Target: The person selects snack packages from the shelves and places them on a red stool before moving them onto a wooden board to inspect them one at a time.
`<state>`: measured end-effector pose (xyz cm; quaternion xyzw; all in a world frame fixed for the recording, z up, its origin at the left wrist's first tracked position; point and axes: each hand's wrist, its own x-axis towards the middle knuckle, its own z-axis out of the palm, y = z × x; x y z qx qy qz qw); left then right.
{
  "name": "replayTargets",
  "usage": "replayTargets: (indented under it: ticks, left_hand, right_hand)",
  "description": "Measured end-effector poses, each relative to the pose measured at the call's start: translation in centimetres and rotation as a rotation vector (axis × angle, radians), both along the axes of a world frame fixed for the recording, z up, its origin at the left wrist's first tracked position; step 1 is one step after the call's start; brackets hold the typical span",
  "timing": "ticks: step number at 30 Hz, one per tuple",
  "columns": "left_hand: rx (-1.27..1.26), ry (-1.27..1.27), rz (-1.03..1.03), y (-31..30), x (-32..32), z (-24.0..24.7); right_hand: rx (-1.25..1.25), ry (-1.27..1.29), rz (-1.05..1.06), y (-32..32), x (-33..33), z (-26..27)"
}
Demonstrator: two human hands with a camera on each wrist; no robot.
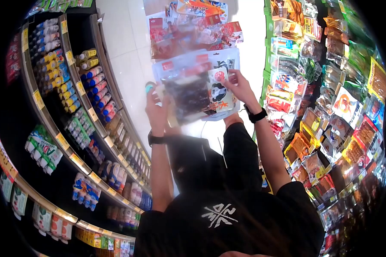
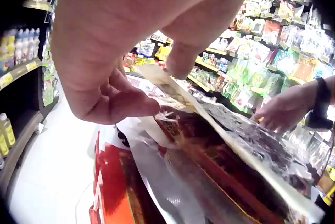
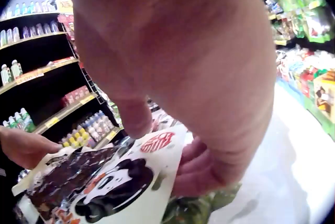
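Observation:
A flat snack packet [image 1: 188, 94] with a dark see-through window and a white printed end is held up between both hands. My left hand [image 1: 157, 109] pinches its left edge, thumb on one side and fingers on the other in the left wrist view. At the white end my right hand [image 1: 240, 88] grips the border; a cartoon face and a red round seal [image 3: 158, 142] show there in the right wrist view. Below it lie a pale packet [image 1: 171, 64] and a red packet [image 2: 112, 177], partly covered by the held one.
More red and orange packets [image 1: 201, 32] are piled just beyond the hands. Shelves of bottles [image 1: 55, 73] run along the left, with price labels on their edges. Racks of bagged snacks [image 1: 326, 124] line the right. White floor [image 1: 124, 47] lies between.

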<state>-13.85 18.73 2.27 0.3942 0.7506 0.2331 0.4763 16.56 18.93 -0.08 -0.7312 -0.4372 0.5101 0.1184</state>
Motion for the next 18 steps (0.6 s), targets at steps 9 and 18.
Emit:
replayTargets:
  ticks: [9, 18]
  left_hand:
    - [0.192, 0.031, -0.158, 9.3, -6.5, -7.5]
    - [0.109, -0.016, -0.449, 18.4, -3.3, -14.0]
  right_hand:
    - [0.553, -0.289, 0.281, 9.5, 5.9, -6.1]
    - [0.279, -0.359, 0.550, 16.8, 3.4, -7.6]
